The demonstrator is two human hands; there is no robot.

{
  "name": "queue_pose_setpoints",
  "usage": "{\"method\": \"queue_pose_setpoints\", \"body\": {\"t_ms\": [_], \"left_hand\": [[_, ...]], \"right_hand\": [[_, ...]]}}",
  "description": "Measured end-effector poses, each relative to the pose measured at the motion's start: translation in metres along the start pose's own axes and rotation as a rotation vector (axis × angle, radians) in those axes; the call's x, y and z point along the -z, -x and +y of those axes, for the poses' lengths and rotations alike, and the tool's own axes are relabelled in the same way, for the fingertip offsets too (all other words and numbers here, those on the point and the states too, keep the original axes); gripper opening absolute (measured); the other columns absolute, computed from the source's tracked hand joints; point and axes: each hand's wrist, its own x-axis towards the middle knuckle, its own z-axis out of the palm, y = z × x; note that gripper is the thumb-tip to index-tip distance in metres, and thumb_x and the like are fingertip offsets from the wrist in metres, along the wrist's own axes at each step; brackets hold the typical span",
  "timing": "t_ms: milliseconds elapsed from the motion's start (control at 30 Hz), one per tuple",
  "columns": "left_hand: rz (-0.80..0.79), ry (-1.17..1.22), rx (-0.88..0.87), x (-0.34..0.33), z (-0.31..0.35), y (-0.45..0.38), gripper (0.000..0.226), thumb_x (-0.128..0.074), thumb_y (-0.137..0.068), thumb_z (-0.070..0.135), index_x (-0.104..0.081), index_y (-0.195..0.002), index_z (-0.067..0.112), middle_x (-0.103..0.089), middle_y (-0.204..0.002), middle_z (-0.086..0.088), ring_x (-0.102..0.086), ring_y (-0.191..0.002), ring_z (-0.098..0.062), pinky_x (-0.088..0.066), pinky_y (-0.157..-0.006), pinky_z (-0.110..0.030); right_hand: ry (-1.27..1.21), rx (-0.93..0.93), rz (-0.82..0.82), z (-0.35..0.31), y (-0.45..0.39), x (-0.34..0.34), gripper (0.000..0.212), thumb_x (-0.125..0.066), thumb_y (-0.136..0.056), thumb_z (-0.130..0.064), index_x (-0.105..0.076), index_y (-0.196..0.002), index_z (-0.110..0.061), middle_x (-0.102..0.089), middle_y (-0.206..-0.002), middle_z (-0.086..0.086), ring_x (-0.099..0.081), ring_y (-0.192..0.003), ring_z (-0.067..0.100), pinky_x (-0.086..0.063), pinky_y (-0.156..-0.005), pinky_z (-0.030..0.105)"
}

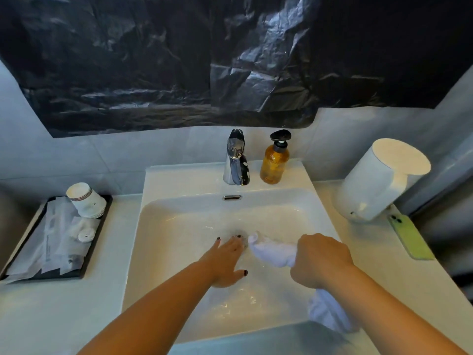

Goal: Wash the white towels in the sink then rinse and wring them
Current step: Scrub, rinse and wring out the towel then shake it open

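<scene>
Tray [88, 262]: sitting far left on the counter, holding stacked paper cups [87, 199] and wrapped packets; parked well apart from the basin, probably to be staying dry.
Sink [163, 226]: holding shallow clear water; I can't tell if the drain is plugged.
Left hand [226, 262]: I'm laying it flat in the basin, fingers spread, holding nothing; fingertips are sitting near the drain, just beside the towel tip, likely about to be taking that end.
Faucet [235, 160]: standing at the back rim; no stream showing.
Soap bottle [275, 162]: amber pump bottle standing just right of the faucet, within reach for washing.
Towel [271, 251]: white, wet, bunched into a rope; one end is pointing toward the drain, the other is hanging below my fist over the front rim.
Right hand [323, 260]: I'm gripping the towel mid-length in a closed fist, holding it over the basin so drips are falling inside; looks like wringing is starting.
White canister [381, 180]: standing on the right counter.
Phone [412, 238]: green, lying far right, away from splashes.
</scene>
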Motion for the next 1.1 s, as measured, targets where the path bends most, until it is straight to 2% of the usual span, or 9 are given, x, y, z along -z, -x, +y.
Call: {"method": "queue_pose_setpoints", "body": {"t_ms": [167, 333, 467, 567, 667, 733, 833, 933, 1100], "left_hand": [[0.02, -0.065, 0.052, -0.013, 0.004, -0.017, 0.084, -0.029, -0.098, 0.062, -0.003, -0.158, 0.009, 0.0, -0.166, -0.008, 0.004, -0.153, -0.021, 0.005, -0.124, -0.043], [0.02, -0.044, 0.055, -0.015, 0.003, -0.019, 0.084, -0.032, -0.098, 0.062, -0.004, -0.159, 0.012, 0.0, -0.167, -0.005, 0.005, -0.153, -0.019, 0.005, -0.124, -0.043], [0.065, 0.141, 0.078, 0.004, 0.001, -0.023, 0.063, -0.052, -0.097, 0.041, -0.031, -0.153, 0.021, -0.028, -0.161, -0.002, -0.027, -0.148, -0.026, -0.017, -0.123, -0.041], [0.389, 0.509, 0.179, 0.035, -0.002, -0.016, 0.023, -0.057, -0.095, 0.022, -0.069, -0.115, 0.018, -0.07, -0.116, -0.001, -0.066, -0.107, -0.023, -0.05, -0.093, -0.029], [0.819, 0.956, 0.317, 0.08, -0.003, -0.001, 0.01, -0.058, -0.095, 0.015, -0.068, -0.095, 0.017, -0.074, -0.089, 0.001, -0.069, -0.084, -0.012, -0.053, -0.08, -0.024], [0.973, 1.046, 0.263, 0.111, -0.001, 0.006, 0.011, -0.055, -0.098, 0.016, -0.064, -0.093, 0.015, -0.071, -0.084, 0.003, -0.065, -0.079, -0.008, -0.05, -0.074, -0.019], [0.957, 1.074, 0.183, 0.149, 0.006, 0.015, 0.02, -0.044, -0.102, 0.019, -0.062, -0.1, 0.009, -0.063, -0.084, 0.002, -0.057, -0.078, -0.01, -0.046, -0.069, -0.023], [0.852, 1.041, 0.158, 0.171, 0.011, 0.016, 0.024, -0.039, -0.104, 0.017, -0.058, -0.093, 0.008, -0.059, -0.085, -0.001, -0.054, -0.077, -0.008, -0.041, -0.066, -0.021], [0.85, 1.117, 0.155, 0.195, 0.013, 0.007, 0.027, -0.041, -0.103, 0.019, -0.064, -0.092, 0.01, -0.065, -0.108, -0.012, -0.059, -0.101, -0.023, -0.048, -0.087, -0.035]], "right_hand": [[-0.051, -0.033, -0.031, 0.008, -0.001, 0.002, 0.029, -0.054, -0.083, -0.034, -0.057, -0.109, -0.023, -0.056, -0.091, -0.004, -0.054, -0.08, 0.02, -0.041, -0.067, 0.024], [-0.073, -0.041, -0.062, 0.008, 0.002, 0.007, 0.029, -0.054, -0.083, -0.034, -0.057, -0.11, -0.023, -0.06, -0.099, -0.004, -0.052, -0.081, 0.02, -0.04, -0.068, 0.024], [-0.103, -0.057, -0.069, 0.012, 0.01, 0.012, 0.032, -0.053, -0.081, -0.031, -0.056, -0.112, -0.024, -0.06, -0.102, -0.006, -0.059, -0.088, 0.018, -0.047, -0.072, 0.023], [-0.122, -0.068, -0.069, 0.016, 0.017, 0.012, 0.035, -0.053, -0.078, -0.032, -0.057, -0.112, -0.027, -0.059, -0.098, -0.008, -0.062, -0.093, 0.017, -0.051, -0.077, 0.024], [-0.133, -0.064, -0.061, 0.018, 0.023, 0.009, 0.031, -0.052, -0.078, -0.032, -0.056, -0.108, -0.027, -0.054, -0.091, -0.01, -0.06, -0.089, 0.016, -0.05, -0.075, 0.023], [-0.13, -0.063, -0.059, 0.019, 0.027, 0.007, 0.029, -0.051, -0.078, -0.031, -0.055, -0.106, -0.027, -0.053, -0.089, -0.01, -0.059, -0.085, 0.015, -0.05, -0.074, 0.023], [-0.131, -0.067, -0.071, 0.016, 0.032, 0.004, 0.027, -0.051, -0.079, -0.029, -0.055, -0.106, -0.027, -0.053, -0.088, -0.01, -0.057, -0.083, 0.015, -0.048, -0.071, 0.021], [-0.108, -0.089, -0.097, 0.013, 0.034, 0.0, 0.036, -0.053, -0.081, -0.031, -0.055, -0.117, -0.026, -0.06, -0.106, -0.007, -0.056, -0.089, 0.016, -0.043, -0.072, 0.021], [-0.122, -0.103, -0.165, 0.017, 0.04, -0.008, 0.052, -0.054, -0.085, -0.031, -0.048, -0.136, -0.026, -0.056, -0.129, -0.006, -0.058, -0.111, 0.017, -0.045, -0.081, 0.021]]}}
